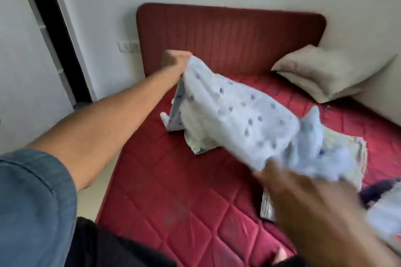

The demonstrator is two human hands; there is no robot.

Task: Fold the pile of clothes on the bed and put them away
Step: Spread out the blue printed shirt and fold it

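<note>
Left hand stretched out toward the headboard, fingers curled around one end of a pale dotted cloth and lifting it off the bed. Cloth spans between both hands above the mattress. Right hand heavily motion-blurred, at the cloth's near end; grip can't be made out. Folded pale clothes lie under the cloth, mostly hidden. Dark garment at right edge, cut off and blurred. Pillow at far right corner.
</note>
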